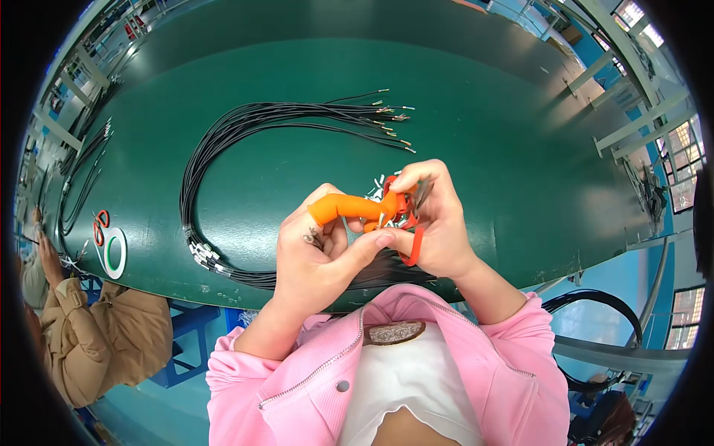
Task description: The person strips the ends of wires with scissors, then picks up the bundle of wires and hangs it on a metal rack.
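Note:
My left hand (pixel 312 256) is closed in front of my chest, with an orange cover or sleeve (pixel 342 208) along its index finger. Small metallic ends (pixel 313 238) poke out between its fingers; the rest of what it holds is hidden. Beside it, my right hand (pixel 439 238) is wrapped round red-handled scissors (pixel 414 247), whose metal part shows near the raised fingers. The two hands meet at the orange part. Small white pieces (pixel 378 187) lie behind them. A bundle of black cables (pixel 195 171) curves round the left side, its tips fanned out beyond my hands.
The green table (pixel 520 163) has another cable bundle (pixel 74 178), orange-red scissors (pixel 99 227) and a white-and-green roll (pixel 114 253) at left. A person in a brown jacket (pixel 111 334) sits lower left. Black cable coils (pixel 595 297) hang at lower right.

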`<state>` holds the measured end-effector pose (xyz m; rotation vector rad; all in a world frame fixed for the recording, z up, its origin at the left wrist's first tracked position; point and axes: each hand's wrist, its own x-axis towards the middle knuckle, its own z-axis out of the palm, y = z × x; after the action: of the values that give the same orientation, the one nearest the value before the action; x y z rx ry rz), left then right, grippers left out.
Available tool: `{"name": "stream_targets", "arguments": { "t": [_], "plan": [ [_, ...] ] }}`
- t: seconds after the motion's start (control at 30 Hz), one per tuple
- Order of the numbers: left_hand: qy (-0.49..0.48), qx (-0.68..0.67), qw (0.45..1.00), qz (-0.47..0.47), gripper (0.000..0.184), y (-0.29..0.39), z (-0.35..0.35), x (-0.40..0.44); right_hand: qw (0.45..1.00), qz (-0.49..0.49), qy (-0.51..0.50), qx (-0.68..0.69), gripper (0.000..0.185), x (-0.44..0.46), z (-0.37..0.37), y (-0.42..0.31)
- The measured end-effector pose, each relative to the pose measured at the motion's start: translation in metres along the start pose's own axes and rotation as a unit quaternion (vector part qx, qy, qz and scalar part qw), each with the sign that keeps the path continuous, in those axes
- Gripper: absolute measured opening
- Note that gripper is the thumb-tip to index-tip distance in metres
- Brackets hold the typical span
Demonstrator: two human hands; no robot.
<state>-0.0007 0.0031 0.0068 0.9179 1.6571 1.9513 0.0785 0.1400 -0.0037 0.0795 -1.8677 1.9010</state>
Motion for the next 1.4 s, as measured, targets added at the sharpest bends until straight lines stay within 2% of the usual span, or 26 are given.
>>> {"name": "stream_targets", "arguments": {
  "t": [0.1,0.3,0.4,0.6,0.7,0.8,0.9,0.93,1.03,1.13,1.27,1.37,1.4],
  "plan": [
    [0.014,0.039,0.997,0.071,0.015,-0.008,0.001,0.0,0.995,-0.04,0.005,-0.092,0.043,-0.003,0.002,0.0],
    [0.063,-0.008,0.997,0.032,0.011,-0.001,0.004,-0.002,0.99,-0.062,0.038,-0.124,0.043,-0.002,0.004,-0.003],
    [0.064,0.018,0.997,0.046,0.01,-0.003,0.001,-0.002,0.987,-0.063,0.042,-0.138,0.044,-0.002,0.002,-0.004],
    [0.024,0.1,0.995,0.015,0.008,-0.001,0.001,-0.003,0.97,-0.122,0.046,-0.206,0.044,0.0,-0.001,-0.004],
    [0.0,0.048,0.998,0.034,0.011,-0.013,0.004,-0.002,0.95,-0.164,0.039,-0.261,0.043,0.002,-0.003,-0.002],
    [-0.009,0.004,1.0,0.008,0.013,-0.015,0.008,-0.003,0.947,-0.148,0.031,-0.285,0.042,0.002,-0.002,-0.004],
    [-0.032,0.036,0.999,0.003,0.012,-0.012,0.006,-0.002,0.982,-0.003,-0.009,-0.189,0.04,0.006,-0.006,-0.013],
    [-0.024,0.025,0.999,-0.007,0.012,-0.012,0.005,-0.002,0.993,0.055,-0.021,-0.107,0.04,0.008,-0.008,-0.016],
    [-0.007,0.002,1.0,-0.018,0.01,-0.012,0.005,0.0,0.995,0.088,-0.049,-0.02,0.041,0.007,-0.014,-0.023],
    [-0.007,0.0,1.0,-0.007,0.009,-0.013,0.009,0.001,0.993,0.008,-0.006,-0.12,0.043,0.008,-0.014,-0.018],
    [-0.02,0.003,0.999,-0.025,0.008,-0.015,0.006,-0.001,0.999,0.037,0.015,-0.019,0.043,0.009,-0.019,-0.017],
    [-0.028,0.033,0.999,-0.025,0.008,-0.016,0.007,-0.002,0.999,0.001,0.003,-0.043,0.041,0.01,-0.016,-0.017],
    [-0.028,0.048,0.998,-0.024,0.009,-0.016,0.008,-0.002,1.0,0.026,0.001,-0.006,0.04,0.011,-0.017,-0.017]
  ]
}}
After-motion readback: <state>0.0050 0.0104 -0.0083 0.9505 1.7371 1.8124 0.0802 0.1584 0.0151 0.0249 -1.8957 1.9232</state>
